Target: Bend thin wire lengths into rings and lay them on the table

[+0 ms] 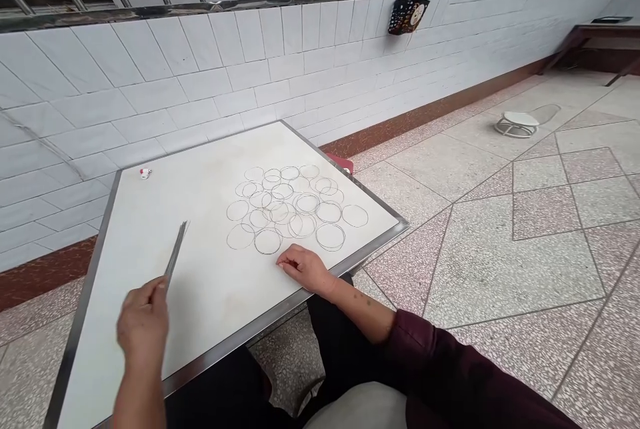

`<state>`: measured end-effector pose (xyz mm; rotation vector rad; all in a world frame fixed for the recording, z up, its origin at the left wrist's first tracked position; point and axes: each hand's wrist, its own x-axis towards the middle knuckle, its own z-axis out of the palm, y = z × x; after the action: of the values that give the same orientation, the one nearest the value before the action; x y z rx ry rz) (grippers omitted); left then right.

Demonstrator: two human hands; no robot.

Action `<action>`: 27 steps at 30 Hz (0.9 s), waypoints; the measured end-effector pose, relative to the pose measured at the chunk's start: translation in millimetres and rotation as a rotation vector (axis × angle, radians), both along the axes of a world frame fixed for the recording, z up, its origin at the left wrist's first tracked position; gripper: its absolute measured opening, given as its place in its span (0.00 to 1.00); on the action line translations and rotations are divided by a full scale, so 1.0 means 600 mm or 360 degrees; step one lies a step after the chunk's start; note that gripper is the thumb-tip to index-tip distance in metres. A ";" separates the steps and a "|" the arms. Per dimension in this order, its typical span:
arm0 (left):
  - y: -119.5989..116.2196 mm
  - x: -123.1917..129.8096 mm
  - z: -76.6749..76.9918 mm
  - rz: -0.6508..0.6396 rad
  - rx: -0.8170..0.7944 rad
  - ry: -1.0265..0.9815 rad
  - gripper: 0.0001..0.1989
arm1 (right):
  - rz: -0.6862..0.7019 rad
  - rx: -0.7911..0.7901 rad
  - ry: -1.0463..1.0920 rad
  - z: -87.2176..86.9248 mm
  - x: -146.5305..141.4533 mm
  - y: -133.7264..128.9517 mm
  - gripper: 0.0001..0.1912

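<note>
The left hand is gripping the wires by one end, thumb pressing them against the fingers; their free ends are projecting beyond the grip toward the far edge of the tabletop. The right hand is hovering or resting at the near edge, fingers curling toward the thumb; whether they are pinching anything cannot be told. The rings are lying just beyond the right hand, overlapping, toward the right edge, well apart from the wires. A red-and-white trinket is sitting at the far left corner.
</note>
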<state>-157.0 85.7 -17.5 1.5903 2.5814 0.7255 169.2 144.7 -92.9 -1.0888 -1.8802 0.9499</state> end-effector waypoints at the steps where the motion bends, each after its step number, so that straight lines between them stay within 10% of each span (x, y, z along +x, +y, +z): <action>1: -0.002 0.020 -0.002 -0.0051 0.0028 -0.0031 0.20 | 0.0006 -0.0017 0.0027 0.000 0.000 0.000 0.06; 14: -0.040 0.167 -0.004 -0.0877 -0.0040 -0.0243 0.18 | 0.0254 -0.0730 0.0774 0.047 -0.063 -0.015 0.18; 27: -0.051 0.125 -0.025 -0.0560 -0.0001 -0.0424 0.17 | 0.0200 -0.1046 0.0944 0.049 -0.138 0.019 0.16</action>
<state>-81.8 54.9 -32.7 1.7454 2.0474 0.8338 86.6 156.1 -63.3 -0.8944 -1.1750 1.8110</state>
